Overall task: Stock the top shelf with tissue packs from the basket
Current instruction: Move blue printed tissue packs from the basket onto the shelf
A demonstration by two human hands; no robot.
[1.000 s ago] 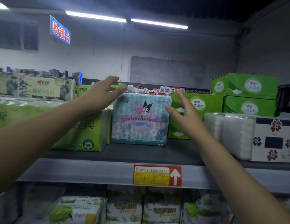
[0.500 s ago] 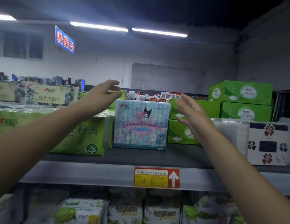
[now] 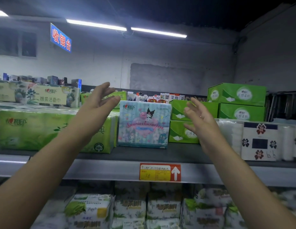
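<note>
Both bare forearms reach up and forward from the lower corners, angling in toward each other. The left hand (image 3: 97, 103) is raised with its palm turned inward toward the right, fingers loosely extended and slightly spread, holding nothing. The right hand (image 3: 201, 123) sits a little lower, palm facing left, fingers splayed and relaxed, also empty. The hands stay well apart.

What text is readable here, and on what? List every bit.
"收银台": blue hanging sign
"Sanrio characters": pastel tissue pack
"棉柔洁面巾": floral pack
"云感柔肤": green box
"100%": green tissue pack
"7.5": price tag; its small print is blurred
</note>
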